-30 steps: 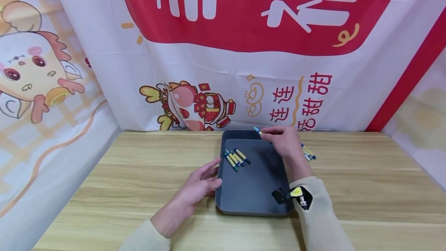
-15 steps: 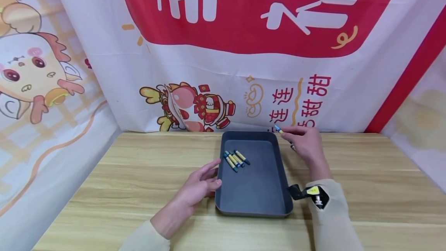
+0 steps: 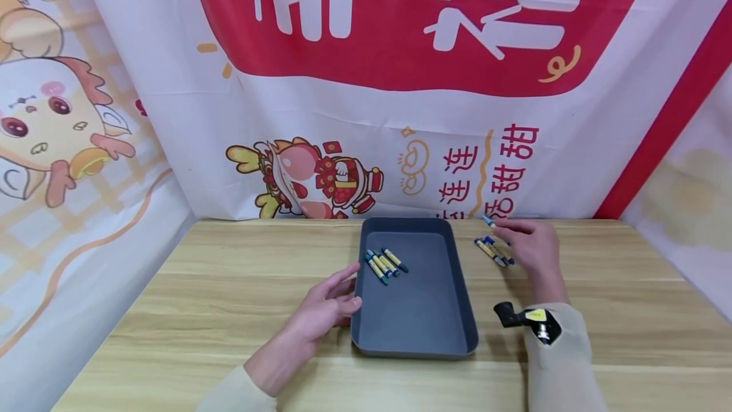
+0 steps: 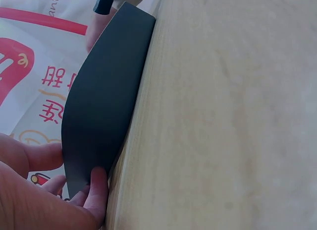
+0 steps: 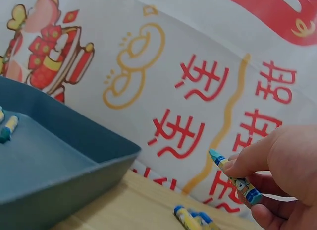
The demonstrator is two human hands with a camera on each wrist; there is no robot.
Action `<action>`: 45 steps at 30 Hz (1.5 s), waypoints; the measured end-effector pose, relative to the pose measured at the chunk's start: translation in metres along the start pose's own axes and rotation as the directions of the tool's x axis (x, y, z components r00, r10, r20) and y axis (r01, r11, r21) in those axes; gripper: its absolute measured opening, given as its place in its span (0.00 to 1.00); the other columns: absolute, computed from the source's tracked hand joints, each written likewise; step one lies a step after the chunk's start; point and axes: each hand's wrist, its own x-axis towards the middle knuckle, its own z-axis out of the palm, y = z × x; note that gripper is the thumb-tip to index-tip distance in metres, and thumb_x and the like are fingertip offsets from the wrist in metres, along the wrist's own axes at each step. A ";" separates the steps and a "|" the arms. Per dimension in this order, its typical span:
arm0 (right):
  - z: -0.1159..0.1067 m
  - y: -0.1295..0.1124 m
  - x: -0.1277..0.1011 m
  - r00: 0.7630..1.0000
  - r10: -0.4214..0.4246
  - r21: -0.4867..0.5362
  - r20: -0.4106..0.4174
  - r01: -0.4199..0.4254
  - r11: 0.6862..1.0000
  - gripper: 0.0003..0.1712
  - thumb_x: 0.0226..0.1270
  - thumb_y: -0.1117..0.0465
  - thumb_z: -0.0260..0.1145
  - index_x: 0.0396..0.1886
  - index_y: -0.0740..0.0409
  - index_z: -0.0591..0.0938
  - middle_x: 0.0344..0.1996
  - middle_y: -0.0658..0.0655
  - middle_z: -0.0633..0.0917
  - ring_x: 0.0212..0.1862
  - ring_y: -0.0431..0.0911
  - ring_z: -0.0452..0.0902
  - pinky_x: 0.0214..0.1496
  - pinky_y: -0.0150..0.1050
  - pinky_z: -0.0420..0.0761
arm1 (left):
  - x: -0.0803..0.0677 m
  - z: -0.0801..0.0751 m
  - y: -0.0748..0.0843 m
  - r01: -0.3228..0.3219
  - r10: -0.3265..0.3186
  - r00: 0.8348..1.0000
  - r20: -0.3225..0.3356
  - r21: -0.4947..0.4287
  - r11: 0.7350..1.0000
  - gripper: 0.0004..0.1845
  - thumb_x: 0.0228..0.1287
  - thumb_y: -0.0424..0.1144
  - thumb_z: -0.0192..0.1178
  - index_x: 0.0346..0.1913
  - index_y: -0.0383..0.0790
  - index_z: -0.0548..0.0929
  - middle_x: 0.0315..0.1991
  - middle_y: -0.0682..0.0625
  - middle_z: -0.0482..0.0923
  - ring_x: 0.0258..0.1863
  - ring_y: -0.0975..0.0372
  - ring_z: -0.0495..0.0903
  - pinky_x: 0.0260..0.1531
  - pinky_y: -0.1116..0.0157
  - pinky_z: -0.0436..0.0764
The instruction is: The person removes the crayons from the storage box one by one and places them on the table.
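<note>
right now my right hand (image 3: 536, 248) has a teal-tipped crayon (image 5: 241, 184) pinched between thumb and fingers, held up off the wooden table (image 3: 229, 310), out past the right side of the grey tray (image 3: 420, 310). it's near and above some loose crayons (image 3: 489, 251) lying on the wood. my left hand (image 3: 327, 307) is spread, touching the tray's left wall, with a little crayon bunch (image 3: 386, 264) inside, near that wall.
</note>
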 end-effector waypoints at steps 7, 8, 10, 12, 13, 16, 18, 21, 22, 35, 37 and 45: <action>-0.002 0.014 0.003 0.999 0.046 -0.048 -0.005 -0.046 0.998 0.22 0.76 0.50 0.68 0.64 0.51 0.87 0.67 0.62 0.85 0.69 0.54 0.75 0.54 0.38 0.73 | -0.001 -0.002 -0.001 -0.009 0.009 1.000 0.003 -0.002 1.000 0.38 0.73 0.29 0.62 0.82 0.53 0.67 0.81 0.35 0.64 0.74 0.43 0.74 0.61 0.52 0.84; -0.002 0.016 0.004 0.999 0.052 -0.061 -0.008 -0.052 0.997 0.22 0.76 0.49 0.68 0.64 0.51 0.87 0.67 0.62 0.85 0.69 0.55 0.76 0.55 0.40 0.74 | -0.001 -0.002 -0.001 -0.009 0.009 1.000 0.002 -0.003 1.000 0.38 0.73 0.29 0.62 0.82 0.53 0.67 0.81 0.35 0.64 0.74 0.43 0.74 0.61 0.52 0.84; 0.000 0.020 0.005 0.998 0.066 -0.075 -0.014 -0.067 0.995 0.22 0.75 0.49 0.69 0.63 0.51 0.88 0.67 0.62 0.85 0.69 0.56 0.76 0.57 0.42 0.74 | -0.002 -0.002 -0.001 -0.011 0.011 1.000 0.002 -0.004 1.000 0.38 0.72 0.29 0.62 0.82 0.52 0.67 0.81 0.35 0.64 0.74 0.42 0.74 0.60 0.53 0.85; 0.001 0.023 0.006 0.996 0.082 -0.090 -0.028 -0.084 0.992 0.21 0.74 0.49 0.69 0.61 0.51 0.88 0.66 0.63 0.85 0.69 0.57 0.76 0.60 0.45 0.74 | -0.002 -0.003 -0.001 -0.009 0.009 1.000 0.003 -0.004 1.000 0.38 0.72 0.29 0.62 0.82 0.53 0.67 0.81 0.35 0.64 0.74 0.42 0.74 0.61 0.53 0.85; 0.002 0.025 0.006 0.995 0.088 -0.098 -0.037 -0.091 0.991 0.21 0.74 0.49 0.70 0.61 0.52 0.89 0.66 0.63 0.85 0.69 0.57 0.76 0.61 0.46 0.74 | -0.002 -0.003 -0.001 -0.009 0.009 1.000 0.004 -0.004 1.000 0.38 0.72 0.29 0.62 0.82 0.53 0.67 0.81 0.35 0.64 0.74 0.42 0.74 0.61 0.53 0.85; 0.004 0.027 0.007 0.993 0.102 -0.113 -0.056 -0.108 0.988 0.20 0.74 0.50 0.70 0.59 0.52 0.89 0.66 0.63 0.85 0.69 0.58 0.76 0.62 0.48 0.74 | -0.002 -0.003 0.000 -0.005 0.005 1.000 0.005 -0.003 1.000 0.38 0.73 0.29 0.62 0.82 0.53 0.67 0.81 0.35 0.64 0.74 0.43 0.74 0.61 0.52 0.85; 0.005 0.027 0.008 0.993 0.102 -0.125 -0.057 -0.108 0.986 0.19 0.74 0.50 0.69 0.59 0.52 0.89 0.67 0.63 0.84 0.70 0.59 0.75 0.65 0.51 0.74 | -0.002 -0.003 0.000 -0.003 0.003 1.000 0.001 -0.005 1.000 0.38 0.73 0.29 0.62 0.82 0.53 0.67 0.81 0.35 0.64 0.74 0.43 0.74 0.61 0.52 0.85; 0.006 0.028 0.009 0.994 0.095 -0.137 -0.054 -0.101 0.985 0.19 0.74 0.50 0.69 0.58 0.53 0.89 0.68 0.64 0.84 0.72 0.61 0.73 0.69 0.55 0.72 | -0.001 -0.003 0.000 0.001 -0.001 1.000 -0.005 -0.006 1.000 0.38 0.73 0.29 0.62 0.82 0.54 0.67 0.81 0.35 0.64 0.74 0.43 0.74 0.61 0.52 0.84; 0.007 0.028 0.009 0.994 0.095 -0.140 -0.052 -0.102 0.985 0.19 0.75 0.51 0.69 0.59 0.53 0.89 0.68 0.64 0.83 0.72 0.61 0.72 0.70 0.56 0.71 | -0.001 -0.003 0.000 0.002 -0.002 1.000 -0.005 -0.007 1.000 0.38 0.73 0.29 0.62 0.82 0.54 0.67 0.81 0.35 0.64 0.74 0.43 0.74 0.61 0.52 0.84; 0.003 0.032 0.012 0.995 0.091 -0.190 -0.044 -0.097 0.977 0.19 0.76 0.51 0.68 0.59 0.54 0.89 0.68 0.66 0.82 0.73 0.64 0.71 0.73 0.60 0.69 | -0.001 -0.001 0.002 -0.002 0.002 1.000 0.021 -0.004 1.000 0.38 0.73 0.30 0.62 0.82 0.54 0.66 0.82 0.35 0.63 0.75 0.43 0.74 0.62 0.52 0.84; 0.003 0.032 0.012 0.995 0.087 -0.203 -0.045 -0.094 0.975 0.19 0.76 0.51 0.68 0.59 0.55 0.89 0.68 0.66 0.83 0.72 0.65 0.72 0.72 0.60 0.69 | -0.001 -0.001 0.002 -0.001 0.001 1.000 0.021 -0.004 1.000 0.38 0.73 0.30 0.62 0.82 0.54 0.66 0.82 0.35 0.63 0.75 0.43 0.74 0.62 0.52 0.83; 0.006 0.031 0.012 0.994 0.099 -0.203 -0.042 -0.105 0.974 0.21 0.76 0.52 0.67 0.61 0.57 0.87 0.67 0.67 0.83 0.72 0.65 0.72 0.73 0.61 0.68 | 0.000 -0.001 0.001 0.000 0.000 1.000 0.015 -0.007 1.000 0.38 0.74 0.30 0.61 0.82 0.54 0.66 0.81 0.35 0.63 0.75 0.43 0.73 0.62 0.52 0.83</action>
